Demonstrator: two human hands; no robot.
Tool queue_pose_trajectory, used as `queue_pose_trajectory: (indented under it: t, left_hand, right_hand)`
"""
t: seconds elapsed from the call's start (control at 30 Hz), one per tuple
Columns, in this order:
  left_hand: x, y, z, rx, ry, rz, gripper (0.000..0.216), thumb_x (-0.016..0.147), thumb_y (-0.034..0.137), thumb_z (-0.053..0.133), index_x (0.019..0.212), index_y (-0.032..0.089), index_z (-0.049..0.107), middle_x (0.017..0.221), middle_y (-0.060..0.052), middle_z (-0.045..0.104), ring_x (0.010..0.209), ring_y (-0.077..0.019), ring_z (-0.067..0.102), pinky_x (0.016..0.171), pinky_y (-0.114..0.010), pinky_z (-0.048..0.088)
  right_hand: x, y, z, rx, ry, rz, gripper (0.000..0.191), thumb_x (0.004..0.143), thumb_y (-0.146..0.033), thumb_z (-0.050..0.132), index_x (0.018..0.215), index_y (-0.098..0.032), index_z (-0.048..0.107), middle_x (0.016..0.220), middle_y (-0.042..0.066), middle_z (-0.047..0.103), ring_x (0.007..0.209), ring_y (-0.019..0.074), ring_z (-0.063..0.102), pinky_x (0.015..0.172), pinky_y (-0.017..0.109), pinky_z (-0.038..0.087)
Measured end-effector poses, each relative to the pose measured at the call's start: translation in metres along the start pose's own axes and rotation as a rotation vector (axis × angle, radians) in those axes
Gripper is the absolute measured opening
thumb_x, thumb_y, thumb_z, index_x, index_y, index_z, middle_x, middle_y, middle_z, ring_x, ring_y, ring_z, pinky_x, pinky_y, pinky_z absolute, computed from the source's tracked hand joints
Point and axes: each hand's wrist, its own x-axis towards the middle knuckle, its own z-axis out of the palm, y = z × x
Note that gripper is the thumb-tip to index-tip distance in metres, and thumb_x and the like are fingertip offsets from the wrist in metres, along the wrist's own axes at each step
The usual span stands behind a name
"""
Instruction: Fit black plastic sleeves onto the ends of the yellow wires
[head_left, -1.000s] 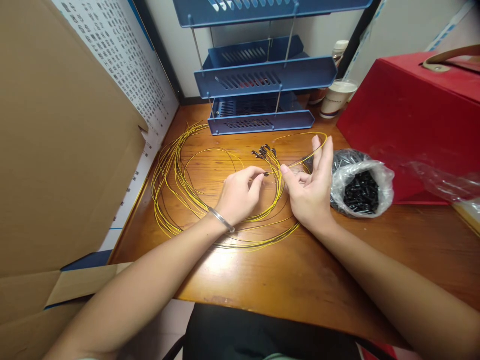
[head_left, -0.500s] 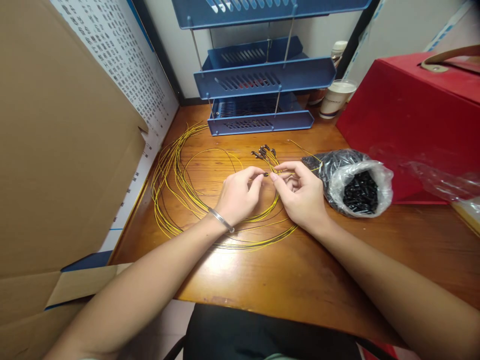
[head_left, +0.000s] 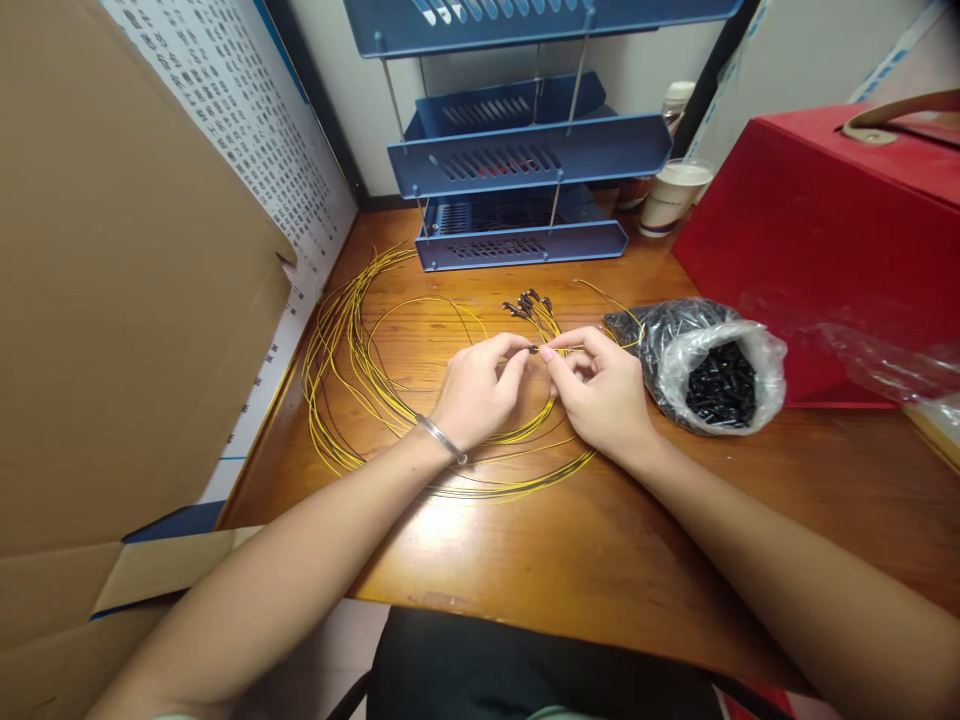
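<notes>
Left hand: my left hand (head_left: 480, 395), centre of frame, was pinched thumb to forefinger on a small black cap (head_left: 532, 349); the other fingers were curled under.
Right hand: my right hand (head_left: 600, 395), just right of centre, was pinched on the end of one yellow wire (head_left: 600, 346), its fingertips all but touching those of the left.
Location of the work: cap and wire end met between the two pinches, just above the desk (head_left: 600, 540), at mid-frame.
Step in hand: by my judgement, the wire end was being mated to the cap. Whether it had entered the cap I could not tell, as the joint was too small and partly covered by my fingertips.
Loose wires: the wire coil (head_left: 337, 400) lay in wide loops from left of centre round under both wrists and rested on the desk.
Capped ends: a cluster of wire ends with dark tips (head_left: 529, 300) lay just above my hands, apart from them.
Supply: a clear plastic bag (head_left: 757, 350) of black pieces sat open to the right, near my right hand but not touching it.
Surroundings: blue tray rack (head_left: 525, 160) at upper centre, paper cup (head_left: 671, 195) beside it, red box (head_left: 825, 230) at upper right, cardboard (head_left: 112, 300) along the left edge.
Next move calls for: a steady left pinch to hold the cap square, and a straight push along the wire's own line, since so thin a wire would likely bend under a skewed push.
</notes>
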Motion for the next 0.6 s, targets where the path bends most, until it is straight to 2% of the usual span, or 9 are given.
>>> queue_pose_trajectory:
  t: [0.2,0.4,0.6]
  left_hand:
    - [-0.0006,0.0004,-0.0002,-0.018,-0.006,0.019,0.020,0.096,0.023,0.054,0.103,0.016,0.072,0.104,-0.005,0.078,0.090,-0.0173,0.073,0.073,-0.024,0.054]
    - [-0.0015,-0.0020,0.0006,0.047,0.022,-0.003,0.022,0.097,0.026,0.054,0.105,0.018,0.072,0.102,-0.004,0.079,0.090,-0.0185,0.073,0.069,-0.025,0.053]
    - [-0.0008,-0.0034,0.0008,0.035,0.034,-0.011,0.021,0.096,0.026,0.054,0.105,0.018,0.072,0.103,-0.005,0.079,0.094,-0.0195,0.073,0.071,-0.026,0.054]
  right_hand:
    - [0.0008,-0.0007,0.0000,-0.044,-0.040,-0.003,0.013,0.089,-0.031,0.063,0.088,-0.018,0.063,0.050,-0.006,0.056,0.042,0.0100,0.047,0.050,0.026,0.035]
    - [0.0003,-0.0044,-0.0009,-0.013,-0.014,0.028,0.015,0.088,-0.034,0.064,0.091,-0.019,0.062,0.050,-0.006,0.056,0.044,0.0117,0.051,0.048,0.026,0.034]
    - [-0.0006,-0.0032,-0.0006,-0.014,0.001,0.036,0.015,0.089,-0.035,0.063,0.089,-0.020,0.060,0.049,-0.006,0.056,0.043,0.0117,0.050,0.049,0.027,0.036]
